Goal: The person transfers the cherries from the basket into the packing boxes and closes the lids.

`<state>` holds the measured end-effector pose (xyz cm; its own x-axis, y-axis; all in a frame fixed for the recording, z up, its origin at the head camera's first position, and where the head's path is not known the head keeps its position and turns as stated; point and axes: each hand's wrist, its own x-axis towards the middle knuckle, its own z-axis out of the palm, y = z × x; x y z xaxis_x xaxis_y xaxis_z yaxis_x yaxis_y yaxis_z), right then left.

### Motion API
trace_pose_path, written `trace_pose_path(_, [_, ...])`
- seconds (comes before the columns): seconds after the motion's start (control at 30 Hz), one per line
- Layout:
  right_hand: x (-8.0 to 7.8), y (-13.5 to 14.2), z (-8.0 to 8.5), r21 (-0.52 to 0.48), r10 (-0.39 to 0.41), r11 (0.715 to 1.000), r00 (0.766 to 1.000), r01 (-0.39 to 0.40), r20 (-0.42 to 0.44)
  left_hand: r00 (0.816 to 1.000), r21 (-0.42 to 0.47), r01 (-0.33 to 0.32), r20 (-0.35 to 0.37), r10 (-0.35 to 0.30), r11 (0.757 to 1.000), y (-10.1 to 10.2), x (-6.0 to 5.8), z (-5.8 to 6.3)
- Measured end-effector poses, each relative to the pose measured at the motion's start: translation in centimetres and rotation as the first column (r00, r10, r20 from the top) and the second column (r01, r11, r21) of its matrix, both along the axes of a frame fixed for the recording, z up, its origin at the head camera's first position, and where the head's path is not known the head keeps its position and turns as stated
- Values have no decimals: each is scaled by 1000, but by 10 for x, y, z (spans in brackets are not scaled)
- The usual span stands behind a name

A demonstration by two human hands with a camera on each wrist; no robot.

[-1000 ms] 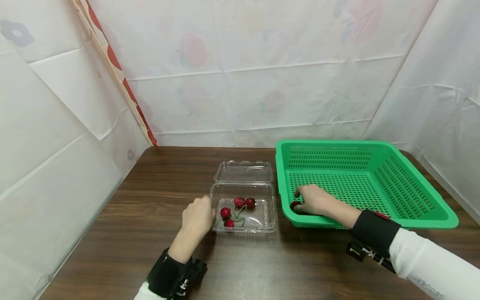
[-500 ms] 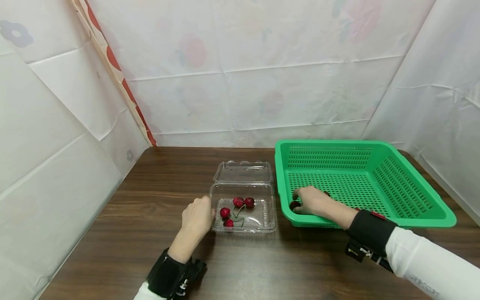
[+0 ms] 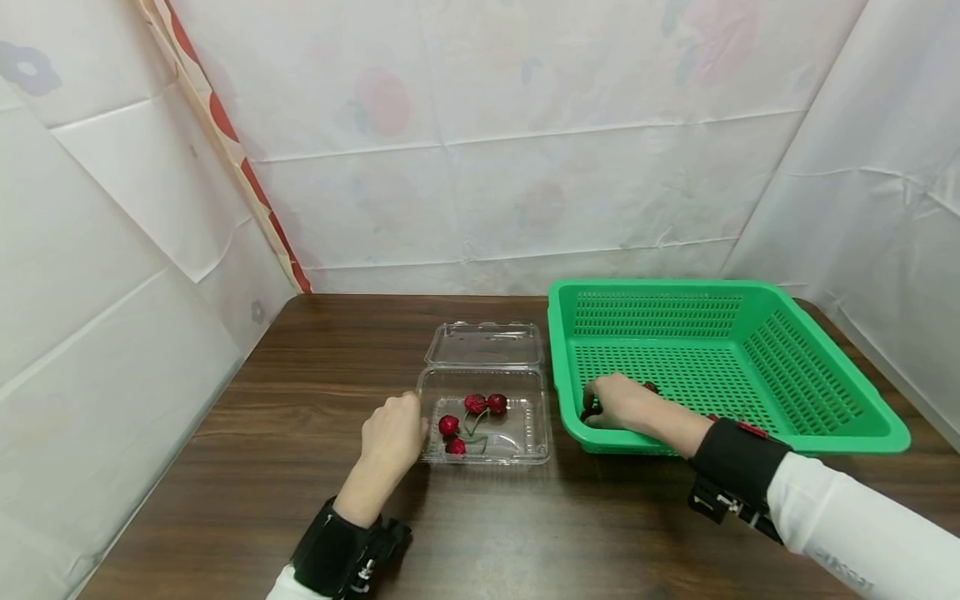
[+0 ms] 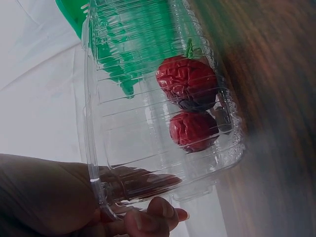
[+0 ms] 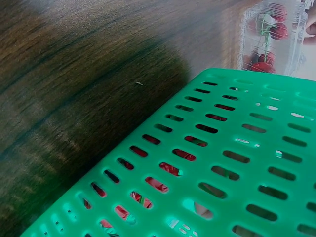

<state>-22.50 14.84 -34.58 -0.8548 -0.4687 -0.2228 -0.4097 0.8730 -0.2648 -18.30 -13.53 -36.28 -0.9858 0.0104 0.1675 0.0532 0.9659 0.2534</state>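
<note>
My left hand (image 3: 393, 433) grips the left side of a clear plastic clamshell box (image 3: 528, 429), its lid (image 3: 487, 343) folded back. In the left wrist view, fingers (image 4: 153, 217) bend around the box's edge. Wrinkled red cherries (image 3: 475, 403) with green stems lie in joined pairs inside. Reaching over the front left of a green basket (image 3: 750, 443), my right hand (image 3: 621, 402) pinches a dark red cherry (image 3: 591, 412), mostly covered by thumb and fingers. The right wrist view has the basket's slotted wall (image 5: 219, 143) hiding that hand.
Another dark cherry (image 3: 650, 387) shows in the basket just behind the right hand. More red shows through the wall's slots in the right wrist view. Both containers stand side by side on a brown wooden table (image 3: 300, 467). White sheets (image 3: 480, 167) hang around the table.
The right hand's fingers have closed in around the cherry, which is now more covered. The left hand keeps its hold on the box. The head view has shifted very slightly.
</note>
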Motion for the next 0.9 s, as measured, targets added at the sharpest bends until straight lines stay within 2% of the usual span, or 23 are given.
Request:
trace_pose_path(0.17, [0,0,1,-3,31,1000,999,-31,-18,1000,1,2,2,-2,1000,0,0,-1])
trace_pose_path(0.5, [0,0,2,-24,44,999,999,-44,-30,1000,0,-3,-12,3,1000,0,0,-1])
trace_pose_path(0.9, [0,5,1,-155,44,986,996,-57,-82,1000,6,2,-1,-2,1000,0,1,1])
